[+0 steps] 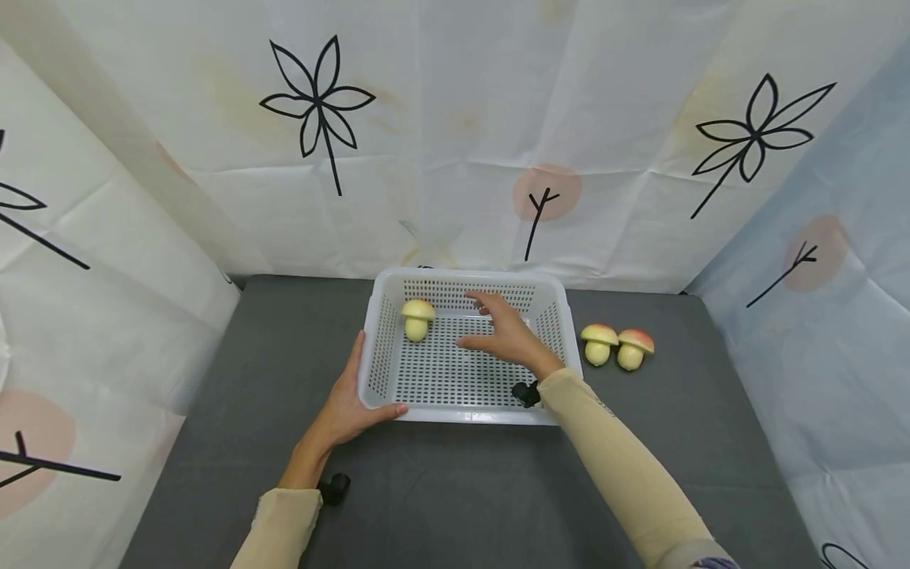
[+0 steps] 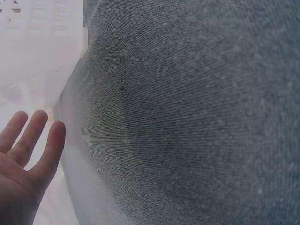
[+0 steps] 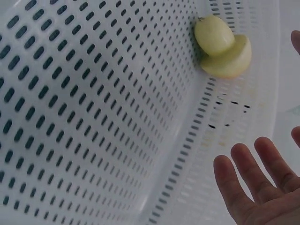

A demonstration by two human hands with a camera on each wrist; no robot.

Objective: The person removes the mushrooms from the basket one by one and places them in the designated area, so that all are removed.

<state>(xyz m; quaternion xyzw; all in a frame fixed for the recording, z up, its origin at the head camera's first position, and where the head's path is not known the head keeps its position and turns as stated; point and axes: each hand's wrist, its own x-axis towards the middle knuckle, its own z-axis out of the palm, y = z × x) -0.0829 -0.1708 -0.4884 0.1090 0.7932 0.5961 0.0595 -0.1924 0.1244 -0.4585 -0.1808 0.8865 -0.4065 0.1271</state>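
Right grip [image 1: 509, 333] (over the basket [image 1: 469, 416]) hovers right of the mushroom [image 1: 418, 318] inside.

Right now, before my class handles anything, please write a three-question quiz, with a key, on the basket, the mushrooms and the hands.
1. How many mushrooms sit to the right of the perforated plastic basket?
2. True or false: the right hand is holding a mushroom.
3. Which hand is at the basket's near left corner? A) left B) right C) both D) neither

Key:
1. Two.
2. False; the right hand is empty.
3. A, the left hand.
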